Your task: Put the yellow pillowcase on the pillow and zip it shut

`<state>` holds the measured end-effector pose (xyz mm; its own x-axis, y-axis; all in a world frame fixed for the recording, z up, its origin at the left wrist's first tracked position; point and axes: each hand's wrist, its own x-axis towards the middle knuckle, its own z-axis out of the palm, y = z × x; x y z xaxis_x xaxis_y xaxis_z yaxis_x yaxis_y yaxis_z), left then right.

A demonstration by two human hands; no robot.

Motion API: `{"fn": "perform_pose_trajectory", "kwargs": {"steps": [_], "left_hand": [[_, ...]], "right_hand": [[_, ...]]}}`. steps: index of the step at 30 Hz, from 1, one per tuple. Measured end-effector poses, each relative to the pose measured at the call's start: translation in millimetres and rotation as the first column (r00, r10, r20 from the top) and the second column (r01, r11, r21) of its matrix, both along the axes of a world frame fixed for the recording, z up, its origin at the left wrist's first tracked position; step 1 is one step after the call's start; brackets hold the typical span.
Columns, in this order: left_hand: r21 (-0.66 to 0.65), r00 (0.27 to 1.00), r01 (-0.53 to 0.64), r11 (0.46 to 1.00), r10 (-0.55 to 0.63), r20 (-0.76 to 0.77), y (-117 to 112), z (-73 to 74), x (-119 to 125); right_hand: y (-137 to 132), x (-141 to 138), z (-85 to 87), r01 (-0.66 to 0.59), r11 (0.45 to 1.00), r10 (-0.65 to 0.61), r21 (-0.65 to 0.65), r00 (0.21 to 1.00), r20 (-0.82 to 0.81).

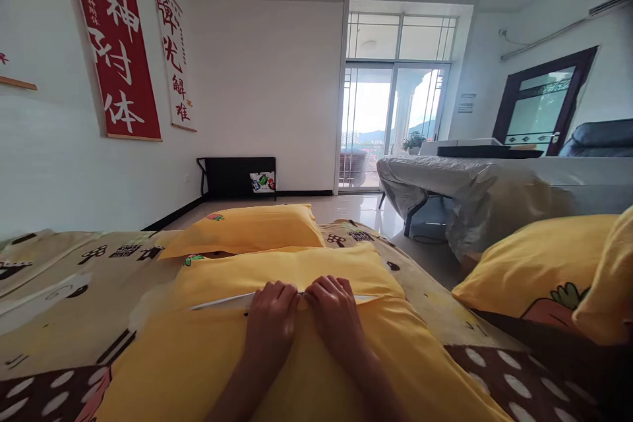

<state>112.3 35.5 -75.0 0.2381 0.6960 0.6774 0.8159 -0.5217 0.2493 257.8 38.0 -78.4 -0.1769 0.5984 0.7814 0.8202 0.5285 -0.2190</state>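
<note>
A yellow pillowcase lies directly in front of me, with a slit-like opening running across it. White material shows through the slit on both sides of my hands. My left hand is closed, its fingers pinching the cloth at the middle of the opening. Close beside it, my right hand pinches the same edge, fingers curled down. A small dark bit shows between the fingertips, too small to make out. Both thumbs are largely hidden.
Another yellow pillow lies just beyond on the patterned bedsheet. At the right is a yellow cushion with a carrot print. Past the bed stand a plastic-covered table and a black folded item against the wall.
</note>
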Motion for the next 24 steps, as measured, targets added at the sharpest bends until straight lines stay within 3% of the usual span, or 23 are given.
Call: {"fn": "perform_pose_trajectory", "kwargs": {"steps": [7, 13, 18, 24], "left_hand": [[-0.171, 0.995, 0.017, 0.985, 0.0, 0.099, -22, 16.9, -6], [-0.337, 0.992, 0.036, 0.941, 0.006, 0.123, -23, 29.2, -19], [-0.399, 0.983, 0.091, 0.913, -0.018, 0.184, -21, 38.0, -37], [-0.44, 0.994, 0.021, 0.898, 0.03, 0.108, -21, 44.2, -51]], "right_hand": [[-15, -1, 9.6, -0.056, 0.997, 0.057, 0.057, 0.998, -0.021], [-18, 3, 12.5, -0.078, 0.995, 0.079, 0.061, 0.997, -0.024], [-14, 6, 9.9, -0.097, 0.994, 0.098, 0.047, 0.995, -0.022], [-13, 8, 7.9, -0.123, 0.992, 0.124, 0.025, 0.992, -0.018]]}}
